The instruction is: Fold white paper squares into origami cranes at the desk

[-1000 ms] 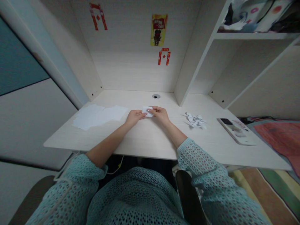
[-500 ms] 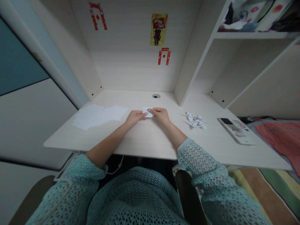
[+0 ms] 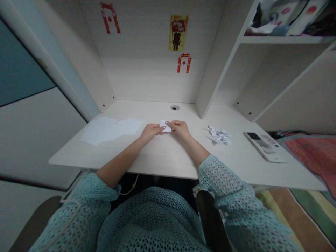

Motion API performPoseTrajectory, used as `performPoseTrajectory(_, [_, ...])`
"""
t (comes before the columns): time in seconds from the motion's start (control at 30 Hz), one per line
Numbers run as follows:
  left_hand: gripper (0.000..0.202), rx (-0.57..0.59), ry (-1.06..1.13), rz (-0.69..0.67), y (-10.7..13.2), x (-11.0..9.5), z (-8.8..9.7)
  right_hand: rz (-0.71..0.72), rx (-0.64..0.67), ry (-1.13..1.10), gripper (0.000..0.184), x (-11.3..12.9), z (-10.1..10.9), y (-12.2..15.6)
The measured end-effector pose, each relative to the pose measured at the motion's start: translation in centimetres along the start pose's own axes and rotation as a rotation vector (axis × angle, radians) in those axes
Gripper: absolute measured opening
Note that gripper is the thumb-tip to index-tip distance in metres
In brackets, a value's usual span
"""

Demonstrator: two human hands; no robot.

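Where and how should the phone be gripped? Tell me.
Probably midway along its two long edges, from above: the phone lies flat on the desk, with no visible gap beneath, and its narrow width, clear on both sides, suits a pinch across.

Likely a home room: white desk (image 3: 162, 157) beneath the right hand (image 3: 180, 128), red stickers (image 3: 179, 65) on the panel (image 3: 147, 70) beyond it, striped cloth (image 3: 296, 217) well to its right.
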State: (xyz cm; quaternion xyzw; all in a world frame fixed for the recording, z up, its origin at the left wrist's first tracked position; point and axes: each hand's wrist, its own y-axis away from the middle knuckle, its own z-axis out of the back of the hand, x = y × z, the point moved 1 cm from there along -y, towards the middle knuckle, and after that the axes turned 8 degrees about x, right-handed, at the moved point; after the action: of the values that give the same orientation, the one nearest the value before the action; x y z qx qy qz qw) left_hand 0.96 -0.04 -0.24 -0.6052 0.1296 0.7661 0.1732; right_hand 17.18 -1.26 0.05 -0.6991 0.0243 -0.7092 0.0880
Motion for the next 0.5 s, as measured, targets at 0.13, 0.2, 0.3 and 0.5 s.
performPoseTrajectory(0.13, [0.042,-0.035,-0.014,-0.011,-0.04,-0.1,0.06,-0.011,-0.003,-0.008,0.041,0.0,0.02,-0.01])
performPoseTrajectory(0.2, [0.042,-0.075,-0.026,-0.037,-0.08,-0.16,0.2,-0.015,-0.005,0.001,0.042,0.04,0.01,0.0])
performPoseTrajectory(0.3, [0.043,-0.134,-0.036,-0.079,-0.17,-0.19,0.47,-0.016,0.003,0.008,0.043,0.03,-0.02,-0.01])
performPoseTrajectory(0.5, [0.04,-0.146,-0.035,-0.099,-0.06,-0.38,0.63,-0.015,0.003,-0.021,0.041,-0.13,0.06,-0.13])
